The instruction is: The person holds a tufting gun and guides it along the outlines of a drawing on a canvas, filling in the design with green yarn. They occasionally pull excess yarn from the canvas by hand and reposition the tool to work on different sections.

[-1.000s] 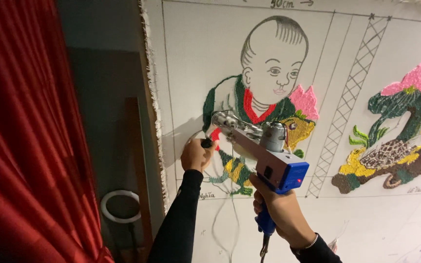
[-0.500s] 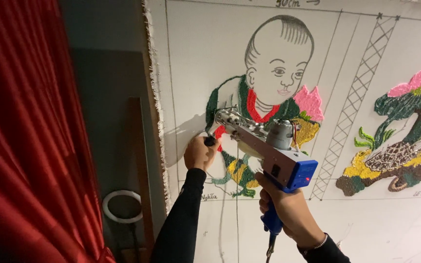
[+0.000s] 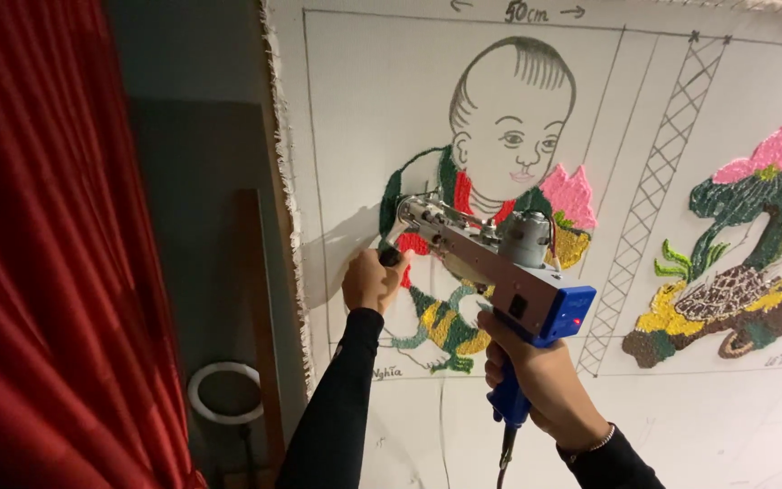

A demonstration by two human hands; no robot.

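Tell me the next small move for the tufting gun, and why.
Probably ease the tufting gun a little further along the red patch. Its tip sits there against the cloth, the left hand on the front handle, the right hand on the blue grip.

I get one view only, from the camera on my head. It faces forward along my outstretched arms, close to the upright white cloth (image 3: 726,426) that fills most of the picture, with the red curtain (image 3: 56,254) at left.

Red curtain (image 3: 38,272) crowds the left (canvas (image 3: 391,91) blocks ahead).
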